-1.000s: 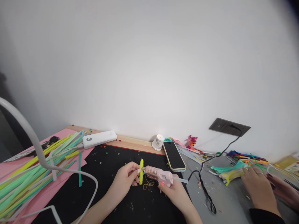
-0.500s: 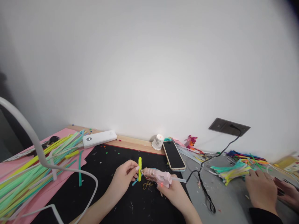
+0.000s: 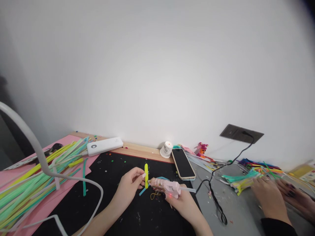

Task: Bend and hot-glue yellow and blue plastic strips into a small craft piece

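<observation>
Between thumb and fingers, my left hand (image 3: 131,183) pinches a short yellow pipe cleaner piece (image 3: 146,176), held upright above the black mat (image 3: 115,203). My right hand (image 3: 183,201) is wrapped round a pink hot glue gun (image 3: 169,187), its red light lit and a clear glue stick (image 3: 189,189) poking out of the back. The gun's nozzle points left, close beside the yellow piece; whether they touch I cannot tell. A blue strip (image 3: 144,190) and a tangled yellowish loop (image 3: 155,195) lie on the mat near the nozzle.
Many pipe cleaners (image 3: 49,177) lie on pink paper at left, beneath a white cable (image 3: 95,185). A white power bank (image 3: 105,146), paper cup (image 3: 166,149) and phone (image 3: 183,164) stand behind. A black cord (image 3: 214,193) crosses the grey table; a co-worker's hands (image 3: 270,196) work at right.
My left hand and the yellow piece have shifted slightly left and up. The glue gun stays almost still. The co-worker's hands have moved left and spread apart.
</observation>
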Demonstrator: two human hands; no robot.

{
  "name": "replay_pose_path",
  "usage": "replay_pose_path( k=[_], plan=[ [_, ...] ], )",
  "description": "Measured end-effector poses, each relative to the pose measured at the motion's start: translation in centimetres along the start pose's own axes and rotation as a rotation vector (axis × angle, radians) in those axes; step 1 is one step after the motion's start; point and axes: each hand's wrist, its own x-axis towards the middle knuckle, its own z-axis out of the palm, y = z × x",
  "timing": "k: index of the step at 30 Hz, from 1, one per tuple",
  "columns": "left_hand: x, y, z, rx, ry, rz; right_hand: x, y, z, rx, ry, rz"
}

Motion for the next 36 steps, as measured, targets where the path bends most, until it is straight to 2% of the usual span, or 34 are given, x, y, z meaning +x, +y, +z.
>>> replay_pose_path(
  k=[5, 15, 20, 36],
  plan=[
    [0.09, 0.16, 0.03, -0.024, 0.021, -0.009, 0.00, -0.15, -0.14, 0.006, -0.035, -0.054],
    [0.02, 0.48, -0.07, -0.059, 0.049, -0.032, 0.00, -0.37, -0.27, 0.044, -0.070, -0.059],
    [0.19, 0.53, -0.14, -0.088, 0.054, -0.040, -0.05, -0.30, -0.10, 0.034, -0.044, -0.023],
    [0.13, 0.53, -0.23, -0.107, 0.064, -0.032, -0.08, -0.08, -0.16, 0.002, -0.034, -0.038]
  ],
)
